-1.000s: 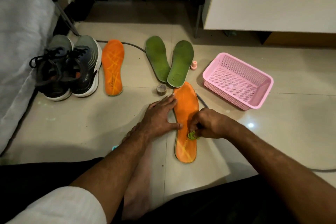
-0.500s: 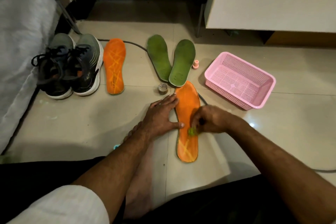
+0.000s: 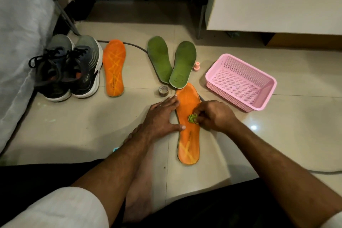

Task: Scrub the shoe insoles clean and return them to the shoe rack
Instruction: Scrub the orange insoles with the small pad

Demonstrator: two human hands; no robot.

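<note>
The right hand (image 3: 212,114) has slid a bit farther up the near orange insole (image 3: 188,127) than a moment ago, and the green scrubber (image 3: 192,118) went with it. The fingers are curled tight around the scrubber, pressing it on the middle of the insole. The left hand (image 3: 162,116) has stayed flat on the floor (image 3: 92,126) at the insole's left edge, fingers straight and spread, thumb tip on the insole.

Most of the scrubber is hidden under the fingers, so its shape is hard to tell. It looks bumpy.

The insole is long, smooth and orange with pale crossing lines. Far left lies another orange insole (image 3: 113,68) beside dark shoes (image 3: 68,68). Two green insoles (image 3: 172,63) lie past the near one. A pink basket (image 3: 240,81) full of tiny holes sits on the right.
</note>
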